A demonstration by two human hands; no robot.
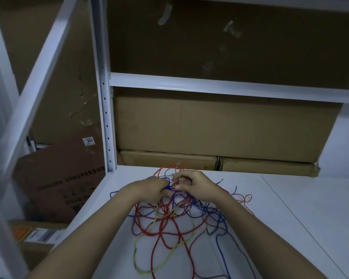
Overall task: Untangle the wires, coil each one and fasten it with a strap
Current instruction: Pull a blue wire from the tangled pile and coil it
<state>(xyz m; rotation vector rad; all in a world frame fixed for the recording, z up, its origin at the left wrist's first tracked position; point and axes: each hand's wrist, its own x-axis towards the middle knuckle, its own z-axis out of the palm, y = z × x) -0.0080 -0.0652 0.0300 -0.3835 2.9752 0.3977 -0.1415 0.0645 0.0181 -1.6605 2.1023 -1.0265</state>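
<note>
A tangle of thin wires (169,218) in red, blue and yellow-green lies spread on a white shelf surface (290,218). Both hands meet over the far part of the tangle. My left hand (155,188) has its fingers curled round a bunch of blue wire (167,187). My right hand (191,184) pinches wire strands just to the right of it, thumb and fingers bent. Red loops (165,168) rise behind the hands. Long red, yellow-green and blue loops trail toward me between my forearms. No strap is visible.
A white metal shelf post (106,117) stands at the shelf's far left corner, with a crossbeam (230,87) above. Cardboard boxes (210,129) fill the back behind the shelf. More boxes (65,178) sit below on the left.
</note>
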